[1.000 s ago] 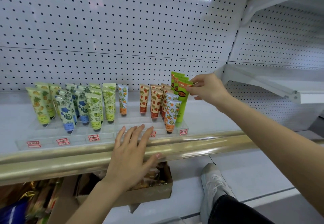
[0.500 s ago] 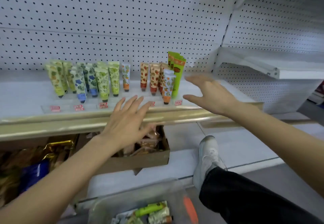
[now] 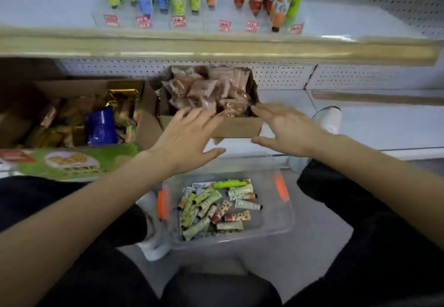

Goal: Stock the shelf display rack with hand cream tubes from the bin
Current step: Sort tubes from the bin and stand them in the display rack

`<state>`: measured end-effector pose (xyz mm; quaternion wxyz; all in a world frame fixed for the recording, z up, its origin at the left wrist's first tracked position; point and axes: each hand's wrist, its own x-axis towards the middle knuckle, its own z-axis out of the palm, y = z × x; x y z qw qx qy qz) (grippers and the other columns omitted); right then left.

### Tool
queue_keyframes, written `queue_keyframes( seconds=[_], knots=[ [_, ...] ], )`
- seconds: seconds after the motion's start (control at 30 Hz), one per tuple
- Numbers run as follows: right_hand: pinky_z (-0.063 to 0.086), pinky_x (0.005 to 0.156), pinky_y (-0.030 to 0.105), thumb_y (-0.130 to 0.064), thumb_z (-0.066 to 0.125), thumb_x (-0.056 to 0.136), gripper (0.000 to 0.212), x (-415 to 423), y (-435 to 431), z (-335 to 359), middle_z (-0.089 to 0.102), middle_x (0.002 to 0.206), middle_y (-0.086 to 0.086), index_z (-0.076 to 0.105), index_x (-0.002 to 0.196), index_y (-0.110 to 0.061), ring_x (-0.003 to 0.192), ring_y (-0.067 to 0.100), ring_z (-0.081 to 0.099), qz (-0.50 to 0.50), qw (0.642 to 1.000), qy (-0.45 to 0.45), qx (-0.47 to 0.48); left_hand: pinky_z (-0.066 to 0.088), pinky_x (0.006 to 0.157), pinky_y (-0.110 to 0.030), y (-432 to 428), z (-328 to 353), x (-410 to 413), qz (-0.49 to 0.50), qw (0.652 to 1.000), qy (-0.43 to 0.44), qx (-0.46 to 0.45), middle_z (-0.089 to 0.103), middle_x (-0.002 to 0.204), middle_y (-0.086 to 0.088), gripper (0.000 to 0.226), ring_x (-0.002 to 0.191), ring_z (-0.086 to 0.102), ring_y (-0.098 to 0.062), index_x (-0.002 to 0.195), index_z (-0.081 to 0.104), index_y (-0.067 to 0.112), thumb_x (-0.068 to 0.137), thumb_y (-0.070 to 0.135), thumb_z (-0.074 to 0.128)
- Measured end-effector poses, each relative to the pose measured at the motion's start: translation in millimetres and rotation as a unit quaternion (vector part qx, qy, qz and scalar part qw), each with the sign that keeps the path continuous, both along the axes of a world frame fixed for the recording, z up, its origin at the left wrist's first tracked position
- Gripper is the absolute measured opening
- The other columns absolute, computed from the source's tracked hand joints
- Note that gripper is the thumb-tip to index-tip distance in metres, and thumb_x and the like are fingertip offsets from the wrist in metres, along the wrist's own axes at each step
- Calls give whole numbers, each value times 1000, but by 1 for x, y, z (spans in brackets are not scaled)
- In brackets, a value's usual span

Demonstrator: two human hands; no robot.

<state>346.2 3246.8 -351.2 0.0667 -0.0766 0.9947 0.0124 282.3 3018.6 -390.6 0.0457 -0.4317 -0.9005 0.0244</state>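
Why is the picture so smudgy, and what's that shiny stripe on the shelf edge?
Head view: everything is soft, probably motion blur, worst on the left hand, right hand and gold shelf rail; the white streaks on that rail are light glare; the tubes in the clear bin look sharpest.

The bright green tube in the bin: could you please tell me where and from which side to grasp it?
Probably from above, pinching the bright green tube mid-body across its width: it lies flat and crosswise on top of the other tubes at the far side of the clear bin, with nothing lying over it.
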Motion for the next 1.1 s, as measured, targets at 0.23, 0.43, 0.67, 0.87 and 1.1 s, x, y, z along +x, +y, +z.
queue_keyframes(
  seconds=[0.23,0.43,0.67,0.87,1.1],
  knots=[
    [28,111,37,-54,43,93,79,10,-7,-84,18,157,7,11,152,-12,140,25,25,1,987,-162,-1,38,104,-46,-31,-77,13,83,990,-117,12,48,144,-12,84,130,47,-31,141,46,15,83,71,21],
    [28,110,37,-58,47,90,81,18,-2,-152,21,157,7,14,152,-17,141,27,26,-102,949,-285,-91,26,112,-39,-52,-136,19,234,928,-281,71,28,156,-6,72,142,28,-25,151,25,19,92,58,43],
    [25,110,29,-53,57,87,84,22,4,-242,19,157,7,17,152,-18,143,22,23,-189,880,-387,-199,29,108,-39,-59,-189,28,299,885,-329,140,30,153,-4,68,140,27,-23,150,25,19,94,48,49],
    [35,100,29,-51,64,83,78,14,-6,-310,32,151,-2,32,146,-17,134,19,37,-243,829,-427,-266,35,102,-52,-64,-234,13,454,779,-348,256,46,129,-24,72,123,42,-41,131,42,-1,84,51,59],
    [41,91,33,-53,63,81,59,30,-13,-367,48,129,-10,49,130,-23,120,18,49,-406,705,-396,-426,26,116,-43,-56,-278,30,536,608,-448,377,26,155,-10,97,142,27,-25,152,17,17,78,51,70]
  ],
)
